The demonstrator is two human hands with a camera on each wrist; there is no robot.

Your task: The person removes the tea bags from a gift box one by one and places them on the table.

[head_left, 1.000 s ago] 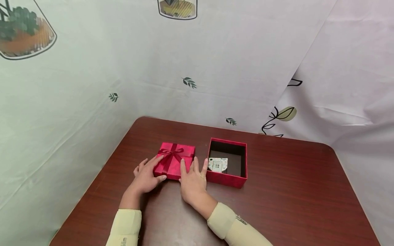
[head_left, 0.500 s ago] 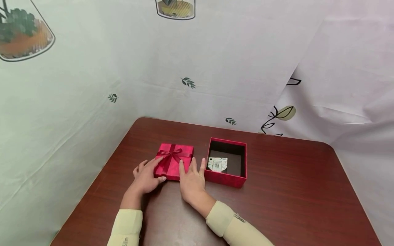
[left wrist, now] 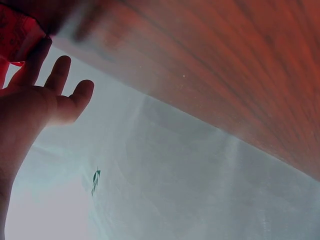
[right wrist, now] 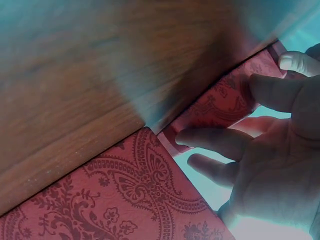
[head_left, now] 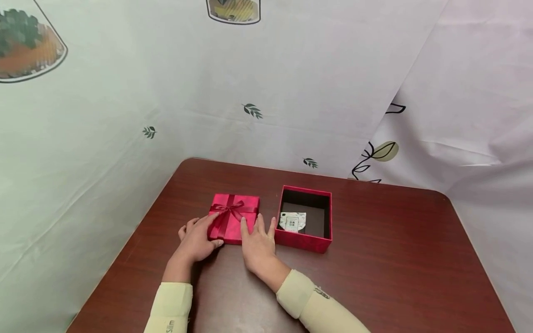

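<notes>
A red gift box lid (head_left: 250, 203) with a dark red ribbon bow lies on the table. At its left front corner, my left hand (head_left: 198, 240) has fingers over the top and its thumb at the front edge. My right hand (head_left: 259, 247) touches the lid's right front part, its fingers spread and nearly straight. In the right wrist view, the fingers stand close to the lid's patterned side (right wrist: 220, 102). Just right of that hand stands the open red box (head_left: 306, 241), dark inside. A white printed card (head_left: 293, 222) leans in its left front corner.
The brown wooden table (head_left: 395, 249) extends to the right of the box and in front of the hands. White printed cloth (head_left: 200, 83) hangs behind and to the left of the table.
The head view has shifted slightly. My right little finger has drawn a little left, away from the open box's wall. Both hands stay at the lid, which has hardly moved.
</notes>
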